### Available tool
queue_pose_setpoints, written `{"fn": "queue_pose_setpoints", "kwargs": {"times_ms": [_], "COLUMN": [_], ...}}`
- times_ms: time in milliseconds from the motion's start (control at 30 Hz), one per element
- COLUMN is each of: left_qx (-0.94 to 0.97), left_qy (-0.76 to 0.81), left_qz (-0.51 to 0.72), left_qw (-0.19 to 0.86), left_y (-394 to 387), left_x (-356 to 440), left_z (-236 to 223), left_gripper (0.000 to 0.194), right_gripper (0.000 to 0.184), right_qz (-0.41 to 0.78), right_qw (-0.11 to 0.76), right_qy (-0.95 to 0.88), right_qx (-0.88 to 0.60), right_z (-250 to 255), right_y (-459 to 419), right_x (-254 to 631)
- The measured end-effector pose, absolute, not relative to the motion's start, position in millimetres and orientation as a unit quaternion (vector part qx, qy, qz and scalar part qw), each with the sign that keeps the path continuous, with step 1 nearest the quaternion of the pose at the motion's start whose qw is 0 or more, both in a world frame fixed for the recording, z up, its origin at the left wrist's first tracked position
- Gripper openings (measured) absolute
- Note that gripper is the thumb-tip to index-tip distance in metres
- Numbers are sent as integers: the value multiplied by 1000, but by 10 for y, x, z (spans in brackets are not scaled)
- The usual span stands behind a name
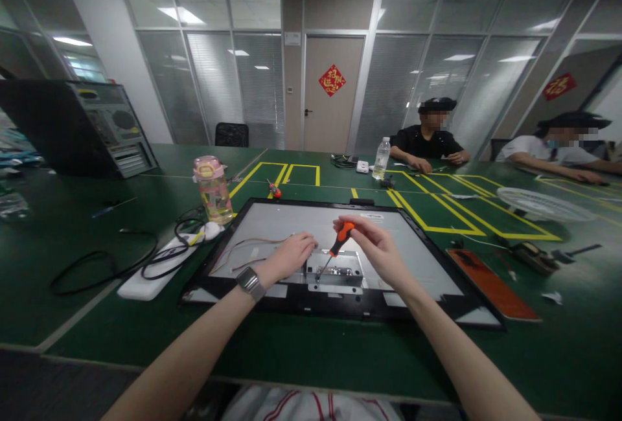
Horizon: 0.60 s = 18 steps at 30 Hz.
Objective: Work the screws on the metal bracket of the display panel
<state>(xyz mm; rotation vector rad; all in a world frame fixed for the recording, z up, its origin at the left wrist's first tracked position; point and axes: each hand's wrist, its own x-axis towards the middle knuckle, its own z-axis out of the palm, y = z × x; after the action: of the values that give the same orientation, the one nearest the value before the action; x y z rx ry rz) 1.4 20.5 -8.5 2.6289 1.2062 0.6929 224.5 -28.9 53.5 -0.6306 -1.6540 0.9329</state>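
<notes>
My right hand [376,246] is closed around the orange-and-black handle of a screwdriver [342,238]. Its shaft slants down and left, with the tip at the lower left of a metal bracket [352,278]. This bracket sits on the back of a flat display panel [413,265], grey with a black frame, lying on the table. At the bracket's upper left rests my left hand [290,256], fingers extended and fingertips by its edge. Thin wires [243,243] run over the panel left of that hand.
A pink-lidded bottle [214,191] and a white power strip [160,272] with black cables stand left. Beyond the panel lies a red-handled tool [275,190]. Right are an orange board [490,285] and a water bottle [381,159]. Two people sit at the far right.
</notes>
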Motion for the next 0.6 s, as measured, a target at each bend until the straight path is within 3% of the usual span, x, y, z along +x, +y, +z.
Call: {"fn": "queue_pose_setpoints", "kwargs": {"times_ms": [167,367,600], "left_qx": [881,881,884], "left_qy": [402,400,396], "left_qz": [233,236,235], "left_qw": [88,86,82], "left_y": [194,190,186], "left_x": [12,14,9], "left_z": [-68,-63,-60], "left_gripper": [33,32,32], "right_gripper": [13,26,13], "right_qz": [366,381,327], "right_qw": [562,541,580], "right_qy": [-693,-705,-696], "right_qx": [-262,-254,-268], "right_z": [542,560,544], "right_y": [-326,-383,-355], "right_x": [2200,2174,2144]}}
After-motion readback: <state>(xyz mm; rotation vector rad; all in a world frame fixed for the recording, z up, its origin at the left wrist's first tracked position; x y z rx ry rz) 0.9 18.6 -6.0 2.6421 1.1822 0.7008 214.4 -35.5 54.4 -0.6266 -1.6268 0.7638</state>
